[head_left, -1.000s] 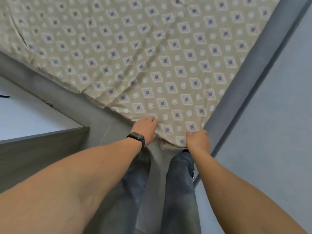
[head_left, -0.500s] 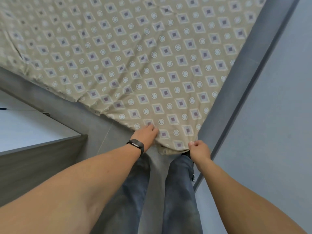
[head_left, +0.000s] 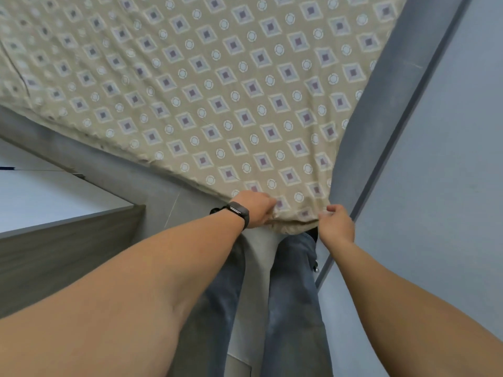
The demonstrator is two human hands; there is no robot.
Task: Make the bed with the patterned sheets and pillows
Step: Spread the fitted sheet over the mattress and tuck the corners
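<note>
Beige patterned sheet [head_left: 217, 91] over bed corner; both hands, left [head_left: 255, 209], right [head_left: 336, 223], apart, pinching its edge

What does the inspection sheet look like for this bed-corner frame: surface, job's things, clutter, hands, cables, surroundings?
Surface: mattress covered by the patterned sheet, mostly smooth, faint creases.
Job's things: sheet corner bunched at the near edge; no pillows seen.
Clutter: nothing seen.
Hands: left hand, with a smartwatch at the wrist, grips the sheet edge; right hand pinches the corner.
Cables: nothing seen.
Surroundings: grey bed frame along two sides, pale wall at right, wood-grain furniture at left, person's jeans below.
</note>
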